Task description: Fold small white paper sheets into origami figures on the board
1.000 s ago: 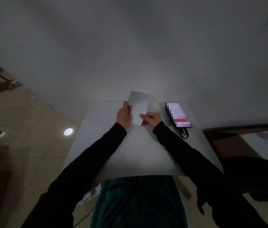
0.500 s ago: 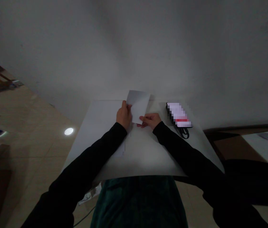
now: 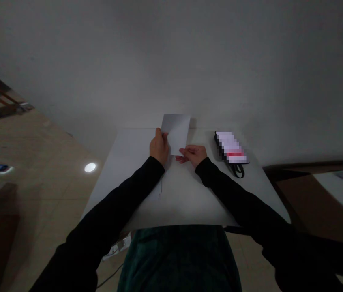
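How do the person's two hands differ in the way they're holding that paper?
The left hand stands upright and grips the paper's left edge, while the right hand lies flatter at its lower edge. The left hand's fingers point away from the person; the right hand's point sideways toward the left hand. Both are bare and come from black sleeves.
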The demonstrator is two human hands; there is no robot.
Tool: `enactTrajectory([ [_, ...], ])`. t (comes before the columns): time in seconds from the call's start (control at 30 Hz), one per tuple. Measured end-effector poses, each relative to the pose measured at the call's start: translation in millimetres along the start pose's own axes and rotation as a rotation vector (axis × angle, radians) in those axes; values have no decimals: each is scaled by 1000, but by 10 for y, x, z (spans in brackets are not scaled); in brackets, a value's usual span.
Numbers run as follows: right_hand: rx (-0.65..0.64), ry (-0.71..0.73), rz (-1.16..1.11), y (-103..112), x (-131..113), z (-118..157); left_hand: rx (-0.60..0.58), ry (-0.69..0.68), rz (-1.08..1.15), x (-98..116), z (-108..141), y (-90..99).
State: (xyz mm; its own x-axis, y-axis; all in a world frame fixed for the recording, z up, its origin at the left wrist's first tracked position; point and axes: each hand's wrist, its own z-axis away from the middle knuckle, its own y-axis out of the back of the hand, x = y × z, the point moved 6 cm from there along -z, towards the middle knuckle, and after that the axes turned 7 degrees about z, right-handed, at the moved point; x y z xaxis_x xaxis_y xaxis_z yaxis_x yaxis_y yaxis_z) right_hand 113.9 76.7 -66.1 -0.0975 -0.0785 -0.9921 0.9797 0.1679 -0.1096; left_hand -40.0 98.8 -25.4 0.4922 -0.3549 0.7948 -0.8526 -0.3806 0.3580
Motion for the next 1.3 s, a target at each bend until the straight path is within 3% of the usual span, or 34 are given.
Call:
enactTrajectory([
  [0.2,-76,-12,-5,-46,1,13,15,-26,-18,22,-2,28],
  [0.33,-49,51,-10,20,-114,16,35,-43,-30,57,-16,57],
  [0.5,-135,14,90,39,-160,37,-34,-104,50,150,1,38],
  [0.67,18,80,355,207,-212,9,-145,-92,166,183,29,-27],
  [0.73,23,114,412,255,-256,5,-198,-67,272,165,20,-61],
  [0.9,-145,52,414,310,-230,-33,-347,140,498,-16,4,-189],
  [1.07,-9,76,261,468,-189,-134,-404,279,579,-111,32,-236],
  [1.3,-61,192,380,415,-327,-27,-450,371,621,-156,23,-230],
])
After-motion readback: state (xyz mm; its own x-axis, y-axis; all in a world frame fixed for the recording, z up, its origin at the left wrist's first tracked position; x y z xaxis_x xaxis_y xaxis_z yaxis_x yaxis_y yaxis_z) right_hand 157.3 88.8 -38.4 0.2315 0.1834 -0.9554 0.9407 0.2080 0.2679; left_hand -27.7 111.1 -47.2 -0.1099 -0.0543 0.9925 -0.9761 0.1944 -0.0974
